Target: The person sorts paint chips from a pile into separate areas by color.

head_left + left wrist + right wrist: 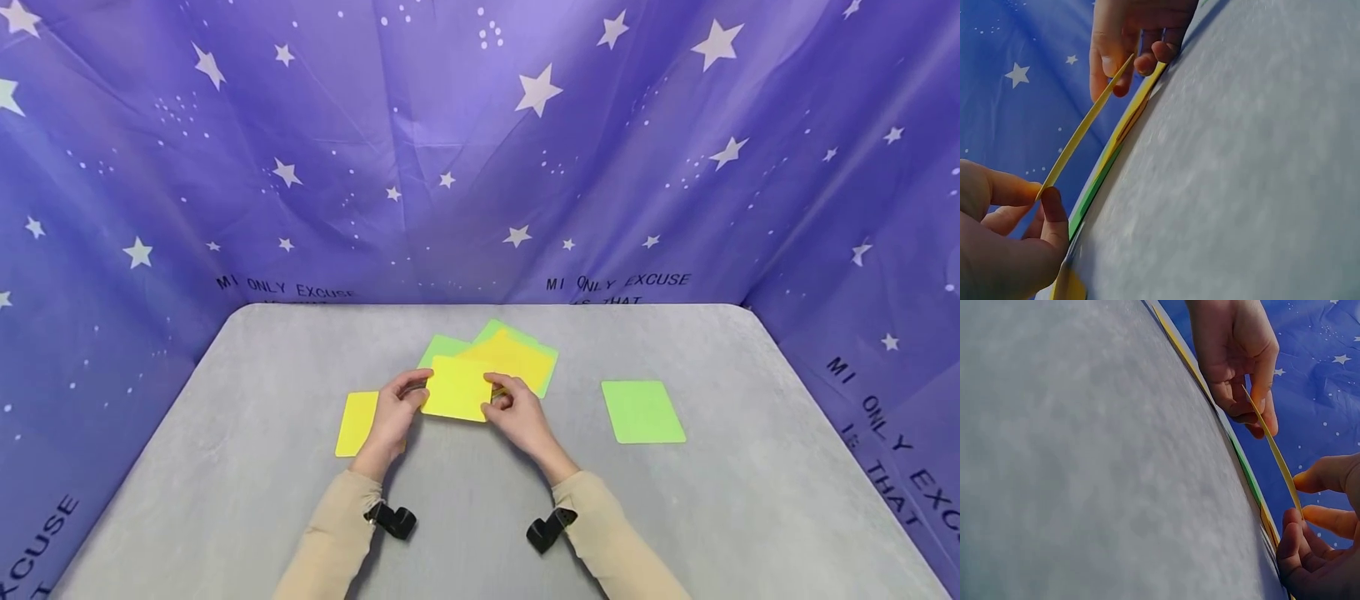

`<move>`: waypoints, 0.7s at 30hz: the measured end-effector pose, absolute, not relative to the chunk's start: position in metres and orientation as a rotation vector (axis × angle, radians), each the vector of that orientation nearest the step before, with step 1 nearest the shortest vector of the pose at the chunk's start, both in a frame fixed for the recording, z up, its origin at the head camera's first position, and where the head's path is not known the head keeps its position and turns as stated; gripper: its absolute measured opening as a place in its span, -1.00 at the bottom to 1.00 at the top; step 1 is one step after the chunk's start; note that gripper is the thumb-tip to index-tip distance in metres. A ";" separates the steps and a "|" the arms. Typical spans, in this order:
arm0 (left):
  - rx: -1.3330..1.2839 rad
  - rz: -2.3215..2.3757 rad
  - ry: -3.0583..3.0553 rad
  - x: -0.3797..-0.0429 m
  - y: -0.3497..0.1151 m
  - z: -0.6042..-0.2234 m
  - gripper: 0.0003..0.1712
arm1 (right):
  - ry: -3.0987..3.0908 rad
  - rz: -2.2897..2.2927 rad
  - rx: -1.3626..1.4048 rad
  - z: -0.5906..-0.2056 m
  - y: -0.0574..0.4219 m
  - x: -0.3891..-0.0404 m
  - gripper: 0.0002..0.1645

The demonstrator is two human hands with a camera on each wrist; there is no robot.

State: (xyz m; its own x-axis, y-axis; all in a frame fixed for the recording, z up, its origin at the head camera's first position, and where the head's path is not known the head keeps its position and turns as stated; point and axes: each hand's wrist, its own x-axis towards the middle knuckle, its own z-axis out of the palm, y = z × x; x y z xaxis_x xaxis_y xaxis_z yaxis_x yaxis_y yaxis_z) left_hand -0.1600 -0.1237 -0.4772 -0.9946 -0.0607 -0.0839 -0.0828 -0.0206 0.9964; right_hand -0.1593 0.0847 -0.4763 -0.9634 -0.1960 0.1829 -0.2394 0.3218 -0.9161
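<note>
A yellow card [457, 388] with rounded corners is held between both hands, slightly raised off the table. My left hand [392, 414] pinches its left edge between thumb and fingers, and my right hand [521, 414] pinches its right edge. Seen edge-on in the left wrist view, the yellow card [1085, 125] is thin and slightly bowed. Behind it lies a loose pile of green cards [444, 347] and yellow cards [517, 358], partly hidden by the held card. Another yellow card [354, 425] lies under my left hand and wrist, partly covered.
A single green card [643, 412] lies flat on the right of the grey table [750, 500]. Purple curtains [450, 125] with white stars close off the back and both sides. Each wrist carries a black strapped camera [397, 521].
</note>
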 end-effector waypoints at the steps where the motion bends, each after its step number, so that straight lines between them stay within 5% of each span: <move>1: -0.157 2.221 2.189 -0.161 -0.126 -0.477 -0.61 | -2.523 1.762 0.414 -0.476 0.084 -0.161 -0.50; 21: -0.161 2.023 2.359 -0.153 -0.177 -0.462 -0.68 | -2.485 1.936 0.506 -0.467 0.048 -0.159 -0.53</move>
